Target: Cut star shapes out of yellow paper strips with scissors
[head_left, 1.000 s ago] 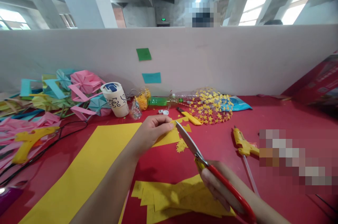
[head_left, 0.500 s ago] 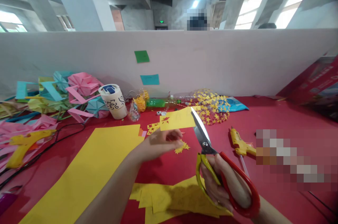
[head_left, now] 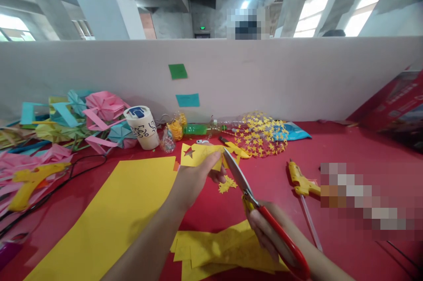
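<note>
My left hand [head_left: 198,179] pinches a small piece of yellow paper [head_left: 201,153] with a star-shaped hole near its left end. In my right hand [head_left: 264,232] is a pair of scissors [head_left: 243,186] with a red and a yellow handle. The blades point up and left, their tips at the paper's right edge; whether they touch it I cannot tell. Just below the paper lies a small pile of yellow stars [head_left: 228,185]. Overlapping yellow paper strips [head_left: 224,245] lie on the red table near me.
A large yellow sheet [head_left: 109,210] covers the table's left part. Glue guns lie at left [head_left: 33,181] and right [head_left: 300,179]. Along the white partition [head_left: 264,73] stand folded paper flowers [head_left: 105,104], a white tub [head_left: 143,129], a green bottle [head_left: 196,129] and a star-covered clear item [head_left: 262,135].
My left hand has taken up the yellow paper from behind the star pile. The scissors have swung left and lower, bringing their tips to its edge. A yellow, dark-tipped object behind is now uncovered.
</note>
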Demonstrator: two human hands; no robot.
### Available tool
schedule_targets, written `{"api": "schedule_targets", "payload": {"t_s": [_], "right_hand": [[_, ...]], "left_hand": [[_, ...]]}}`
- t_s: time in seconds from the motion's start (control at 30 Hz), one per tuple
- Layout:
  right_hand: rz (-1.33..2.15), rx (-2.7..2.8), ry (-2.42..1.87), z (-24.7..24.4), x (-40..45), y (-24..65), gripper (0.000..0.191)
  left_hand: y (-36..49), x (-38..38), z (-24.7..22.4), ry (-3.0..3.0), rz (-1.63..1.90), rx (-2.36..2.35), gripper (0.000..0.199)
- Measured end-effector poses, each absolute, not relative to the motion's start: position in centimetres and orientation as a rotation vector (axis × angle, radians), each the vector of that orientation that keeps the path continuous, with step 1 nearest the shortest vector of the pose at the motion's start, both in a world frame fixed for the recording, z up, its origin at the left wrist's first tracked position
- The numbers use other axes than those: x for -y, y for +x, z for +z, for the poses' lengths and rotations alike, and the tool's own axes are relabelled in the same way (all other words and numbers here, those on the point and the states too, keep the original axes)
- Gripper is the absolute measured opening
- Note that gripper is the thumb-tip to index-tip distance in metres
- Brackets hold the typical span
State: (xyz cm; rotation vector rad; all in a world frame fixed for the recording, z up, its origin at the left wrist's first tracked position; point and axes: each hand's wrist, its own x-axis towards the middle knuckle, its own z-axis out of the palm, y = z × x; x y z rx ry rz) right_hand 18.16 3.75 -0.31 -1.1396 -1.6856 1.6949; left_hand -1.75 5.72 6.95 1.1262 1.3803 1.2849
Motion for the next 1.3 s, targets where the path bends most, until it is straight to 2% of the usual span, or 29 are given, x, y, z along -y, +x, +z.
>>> {"api": "schedule_targets", "payload": {"t_s": [0.3,0.53,0.83,1.3], "right_hand": [[1.704,1.690,-1.218,-0.9,-4.0,18.3,0.059],[1.751,1.769,-1.108,-1.2,-4.1,18.6,0.060],[1.631,1.870,-1.070,1.1,-3.9,18.6,0.056],[1.718,1.828,-1.149,0.0,-4.1,18.5,0.059]], "left_hand": [[-2.1,-6.2,7.2,1.287,1.337,-1.240,0.033],[-2.0,-6.2,6.9,1.232,1.364,-1.166,0.028],[-2.6,-6.3,6.9,1.255,1.321,-1.203,0.032],[-2.8,-6.3,7.3,1.293,1.277,-1.214,0.033]]}}
